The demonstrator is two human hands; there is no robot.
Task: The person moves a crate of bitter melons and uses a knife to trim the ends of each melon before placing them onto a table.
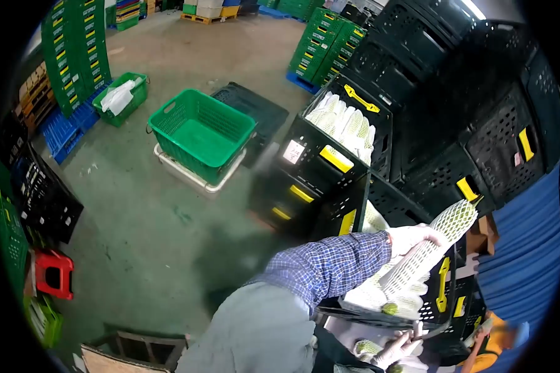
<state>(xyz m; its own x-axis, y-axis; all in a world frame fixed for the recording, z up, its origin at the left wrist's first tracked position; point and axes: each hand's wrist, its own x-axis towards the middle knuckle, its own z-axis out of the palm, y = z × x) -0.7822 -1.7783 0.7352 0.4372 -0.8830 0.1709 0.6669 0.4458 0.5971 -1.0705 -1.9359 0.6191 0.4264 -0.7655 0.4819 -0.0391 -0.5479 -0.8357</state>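
Observation:
My left hand (412, 239), in a white glove, is closed round a long green vegetable in white foam netting (420, 258), above a black crate (428, 304). Several more netted vegetables (370, 295) lie in that crate. Lower down, near the crate's front edge, my right hand (395, 349) is also gloved, with fingers partly curled beside a netted vegetable (367, 348); a thin dark object shows by its fingertips, and whether it is gripped is unclear.
Black crates (336, 163) with netted vegetables stand ahead, with more stacked on the right. A green basket (199, 130) sits on a white-framed base. At the lower right is another person in orange (488, 348). A red stool (54, 273) stands left.

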